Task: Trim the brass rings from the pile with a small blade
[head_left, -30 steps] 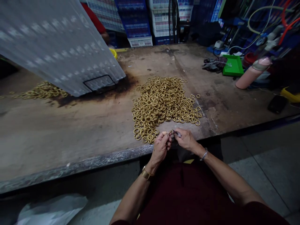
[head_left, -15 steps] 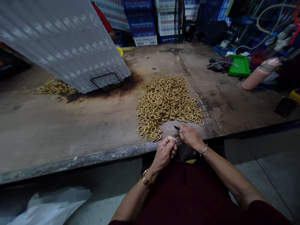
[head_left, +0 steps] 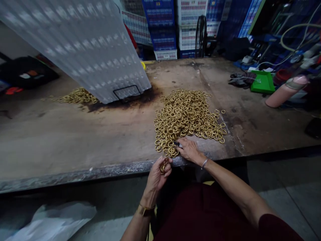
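A heap of brass-coloured rings [head_left: 188,112] lies on the worn wooden table [head_left: 120,134]. My left hand [head_left: 159,172] is at the table's front edge, palm up, its fingers curled around some rings [head_left: 163,167]. My right hand [head_left: 189,149] rests at the near left part of the heap, closed on a small dark-tipped tool [head_left: 178,144] whose tip points left over the rings. Whether its fingertips also touch rings is hard to make out.
A tall stack of grey trays [head_left: 100,50] stands at the back left beside a smaller ring pile [head_left: 79,96]. At the right are a green tray [head_left: 262,82] and a pink cylinder [head_left: 286,92]. Crates [head_left: 160,30] are stacked behind.
My hands have moved apart and to the left. My right hand has reached the heap with the tool, and my left hand has turned palm up with rings in it. The view has shifted.
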Action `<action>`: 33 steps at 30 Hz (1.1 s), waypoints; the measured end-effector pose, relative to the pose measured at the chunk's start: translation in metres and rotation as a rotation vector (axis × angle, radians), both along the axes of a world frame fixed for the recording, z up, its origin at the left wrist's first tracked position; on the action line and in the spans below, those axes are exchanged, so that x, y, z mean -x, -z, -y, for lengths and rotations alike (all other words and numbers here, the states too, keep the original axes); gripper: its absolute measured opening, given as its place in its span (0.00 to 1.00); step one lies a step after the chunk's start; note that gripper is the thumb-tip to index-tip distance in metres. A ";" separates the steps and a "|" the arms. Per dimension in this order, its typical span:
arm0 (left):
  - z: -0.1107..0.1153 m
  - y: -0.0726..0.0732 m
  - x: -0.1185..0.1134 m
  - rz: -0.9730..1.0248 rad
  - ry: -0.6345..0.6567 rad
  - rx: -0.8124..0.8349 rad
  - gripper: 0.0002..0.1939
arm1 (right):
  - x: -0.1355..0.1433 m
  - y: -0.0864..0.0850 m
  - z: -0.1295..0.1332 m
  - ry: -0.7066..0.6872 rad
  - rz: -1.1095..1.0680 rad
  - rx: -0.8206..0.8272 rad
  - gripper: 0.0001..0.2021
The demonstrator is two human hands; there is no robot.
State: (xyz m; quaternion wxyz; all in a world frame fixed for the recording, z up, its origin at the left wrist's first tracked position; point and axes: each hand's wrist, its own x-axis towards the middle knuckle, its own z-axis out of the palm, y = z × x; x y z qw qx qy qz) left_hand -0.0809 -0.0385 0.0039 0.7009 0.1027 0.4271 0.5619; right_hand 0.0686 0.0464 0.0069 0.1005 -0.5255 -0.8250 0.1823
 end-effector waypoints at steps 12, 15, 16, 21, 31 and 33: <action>-0.013 -0.006 -0.016 0.229 0.101 -0.049 0.10 | -0.010 -0.004 0.003 0.017 0.167 -0.012 0.16; -0.015 -0.006 -0.022 0.308 0.124 -0.018 0.12 | -0.017 -0.004 0.004 0.030 0.189 -0.028 0.16; -0.015 -0.006 -0.024 0.321 0.131 -0.009 0.13 | -0.019 -0.003 0.004 0.039 0.197 -0.030 0.16; -0.014 -0.003 -0.034 0.280 0.139 0.025 0.11 | -0.032 0.000 0.003 0.095 0.160 -0.041 0.15; -0.023 -0.008 -0.059 -0.246 0.056 -0.153 0.21 | -0.064 0.000 0.001 0.115 -0.656 0.269 0.09; -0.027 -0.005 -0.063 -0.373 0.075 -0.196 0.23 | -0.068 -0.005 0.008 0.119 -0.739 0.389 0.09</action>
